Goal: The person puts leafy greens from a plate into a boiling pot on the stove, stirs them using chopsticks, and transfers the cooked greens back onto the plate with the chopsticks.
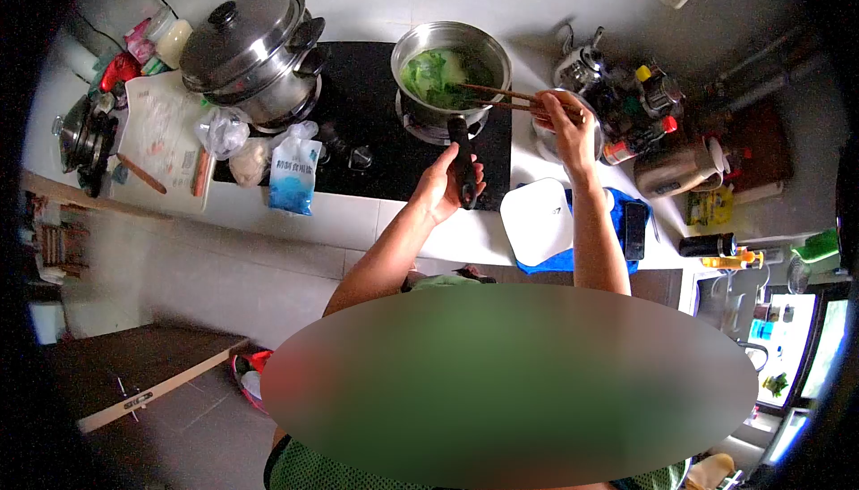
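Note:
A steel pot [407,51] with green leaves [433,72] in it stands on the right burner of the black stove [358,105]. My left hand [447,184] is wrapped round the pot's black handle [463,154], which points toward me. Above and to the right, my right hand [569,127] holds wooden chopsticks [506,93], their tips over the leaves inside the pot. Just below the right hand a white tray [537,221] lies on a blue cloth [617,213].
A large lidded pot [255,51] stands on the left burner. Near the stove's front edge lie a blue and white bag [293,172] and a plastic bag [222,135]. Farther left is a cutting board [165,127]. Bottles [626,147] and a kettle [676,168] stand at the right.

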Available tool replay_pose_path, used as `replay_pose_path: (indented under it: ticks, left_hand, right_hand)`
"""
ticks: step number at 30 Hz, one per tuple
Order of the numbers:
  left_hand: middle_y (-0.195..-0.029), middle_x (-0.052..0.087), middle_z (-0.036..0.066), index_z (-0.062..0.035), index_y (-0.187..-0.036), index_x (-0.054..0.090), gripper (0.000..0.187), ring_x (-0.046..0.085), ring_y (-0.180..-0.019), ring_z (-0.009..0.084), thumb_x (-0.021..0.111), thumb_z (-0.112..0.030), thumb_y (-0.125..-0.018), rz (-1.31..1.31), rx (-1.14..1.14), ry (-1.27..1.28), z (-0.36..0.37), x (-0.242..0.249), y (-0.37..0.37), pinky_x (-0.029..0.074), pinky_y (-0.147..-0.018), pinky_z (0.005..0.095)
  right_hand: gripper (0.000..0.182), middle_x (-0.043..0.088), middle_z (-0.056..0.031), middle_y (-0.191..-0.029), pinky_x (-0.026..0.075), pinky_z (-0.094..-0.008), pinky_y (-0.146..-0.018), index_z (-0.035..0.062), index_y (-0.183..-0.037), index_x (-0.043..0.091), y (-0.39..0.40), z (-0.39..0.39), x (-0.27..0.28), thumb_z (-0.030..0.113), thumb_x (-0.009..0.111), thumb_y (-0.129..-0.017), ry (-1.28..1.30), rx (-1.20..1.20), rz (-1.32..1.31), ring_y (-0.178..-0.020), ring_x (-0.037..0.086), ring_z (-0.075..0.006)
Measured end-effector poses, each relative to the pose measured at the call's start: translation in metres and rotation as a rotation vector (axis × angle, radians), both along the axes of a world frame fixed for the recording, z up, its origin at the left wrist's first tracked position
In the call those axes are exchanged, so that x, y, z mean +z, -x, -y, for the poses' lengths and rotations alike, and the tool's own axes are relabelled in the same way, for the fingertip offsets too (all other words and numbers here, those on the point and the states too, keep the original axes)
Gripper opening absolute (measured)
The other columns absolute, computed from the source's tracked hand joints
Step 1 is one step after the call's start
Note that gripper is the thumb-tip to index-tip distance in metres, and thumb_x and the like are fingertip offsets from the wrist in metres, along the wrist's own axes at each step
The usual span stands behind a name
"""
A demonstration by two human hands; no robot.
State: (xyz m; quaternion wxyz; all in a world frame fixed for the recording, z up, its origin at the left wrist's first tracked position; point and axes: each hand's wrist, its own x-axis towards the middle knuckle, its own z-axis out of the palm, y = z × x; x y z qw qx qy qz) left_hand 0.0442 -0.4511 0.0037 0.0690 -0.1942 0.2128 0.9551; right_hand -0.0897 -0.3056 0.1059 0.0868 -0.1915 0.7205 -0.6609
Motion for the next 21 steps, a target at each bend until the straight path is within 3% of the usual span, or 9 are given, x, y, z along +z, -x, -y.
replay_pose_path:
  ticks: [2,5,6,9,14,19,21]
  left_hand:
    - [-0.066,0.053,0.002,-0.0051,-0.090,0.055,0.037,0.053,-0.056,0.0143,0.055,-0.041,-0.083,0.112,0.035,-0.093,-0.006,0.001,0.007,0.048,-0.053,0.0283]
    - [-0.063,0.049,-0.001,-0.0079,-0.083,0.053,0.030,0.047,-0.051,0.0094,0.059,-0.037,-0.082,0.100,0.032,-0.038,-0.009,-0.005,0.016,0.042,-0.045,0.0227]
    - [-0.061,0.045,-0.003,-0.0112,-0.078,0.049,0.024,0.042,-0.049,0.0054,0.061,-0.032,-0.081,0.120,0.060,0.044,-0.014,0.008,0.015,0.035,-0.041,0.0191]
    - [-0.058,0.042,-0.006,-0.0128,-0.076,0.047,0.021,0.035,-0.045,0.0031,0.058,-0.029,-0.084,0.144,0.073,0.174,-0.017,0.014,0.014,0.031,-0.038,0.0173]
    - [-0.058,0.039,-0.006,-0.0149,-0.070,0.041,0.021,0.035,-0.045,0.0018,0.056,-0.017,-0.083,0.153,0.087,0.181,-0.014,0.020,0.010,0.028,-0.037,0.0165]
    - [-0.058,0.038,-0.007,-0.0141,-0.071,0.041,0.019,0.033,-0.045,0.0016,0.054,-0.017,-0.083,0.098,0.071,0.197,-0.011,0.032,-0.001,0.027,-0.038,0.0170]
    - [-0.058,0.037,-0.007,-0.0145,-0.070,0.040,0.019,0.033,-0.044,0.0012,0.052,-0.018,-0.085,0.095,0.062,0.258,-0.008,0.041,-0.007,0.027,-0.038,0.0173]
  right_hand:
    - [0.024,0.064,-0.0082,-0.086,0.048,-0.0247,-0.068,-0.0021,-0.094,0.061,0.001,-0.002,-0.002,0.019,0.053,-0.087,0.032,0.014,0.027,-0.076,0.060,-0.0132]
    - [0.024,0.064,-0.0079,-0.086,0.049,-0.0245,-0.068,-0.0022,-0.094,0.061,0.008,-0.007,-0.008,0.020,0.053,-0.087,-0.006,0.028,0.009,-0.076,0.060,-0.0129]
    - [0.025,0.064,-0.0077,-0.085,0.048,-0.0246,-0.068,-0.0022,-0.094,0.061,0.008,-0.008,-0.008,0.020,0.053,-0.087,0.023,0.040,0.014,-0.076,0.060,-0.0126]
    - [0.024,0.064,-0.0074,-0.085,0.048,-0.0246,-0.069,-0.0017,-0.094,0.061,0.011,-0.011,-0.008,0.020,0.053,-0.087,0.033,0.077,0.018,-0.075,0.060,-0.0127]
    - [0.024,0.063,-0.0068,-0.083,0.047,-0.0239,-0.069,-0.0011,-0.094,0.062,0.021,-0.013,-0.006,0.020,0.053,-0.087,0.043,0.092,0.017,-0.074,0.058,-0.0115]
    - [0.024,0.062,-0.0050,-0.077,0.045,-0.0230,-0.066,-0.0029,-0.092,0.061,0.035,-0.005,0.005,0.019,0.053,-0.087,0.045,0.113,-0.084,-0.071,0.056,-0.0099]
    - [0.027,0.064,-0.0089,-0.082,0.048,-0.0258,-0.069,-0.0008,-0.095,0.061,0.049,0.000,0.008,0.024,0.053,-0.088,-0.067,0.107,-0.159,-0.076,0.060,-0.0138]
